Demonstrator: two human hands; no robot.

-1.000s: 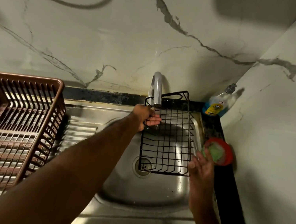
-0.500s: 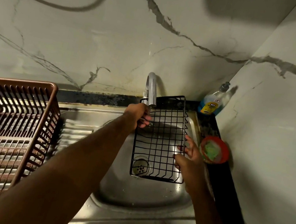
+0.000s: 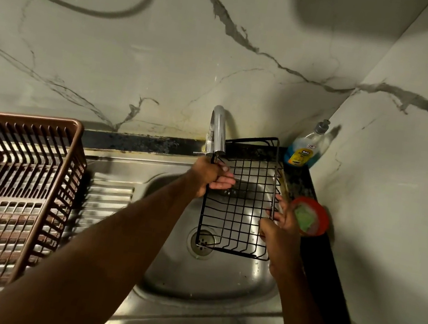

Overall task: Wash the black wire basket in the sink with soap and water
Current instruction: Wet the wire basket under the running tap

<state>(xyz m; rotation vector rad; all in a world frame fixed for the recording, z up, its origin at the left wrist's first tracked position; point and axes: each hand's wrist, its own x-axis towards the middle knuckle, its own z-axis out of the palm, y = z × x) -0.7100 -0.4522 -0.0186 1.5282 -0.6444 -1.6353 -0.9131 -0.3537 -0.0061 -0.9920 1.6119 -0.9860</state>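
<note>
With my left hand [image 3: 212, 176] and right hand [image 3: 278, 224] each curled round a side rim of the black wire basket [image 3: 238, 207], I hold it over the sink [image 3: 216, 287] beneath the tap [image 3: 218, 132] and should tilt it so water reaches every wire.

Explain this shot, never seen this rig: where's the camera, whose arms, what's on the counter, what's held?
No machine here: a person works with bare hands, and the one camera sits on their head, looking forward and down. The two arms reaching in from the bottom are their own. The left hand grips the left edge of the black wire basket just below the tap; the right hand holds its right edge. The basket is held over the steel sink. Left of it stands a brown plastic rack. On the right are a soap bottle and a red tub with something green inside.
</note>
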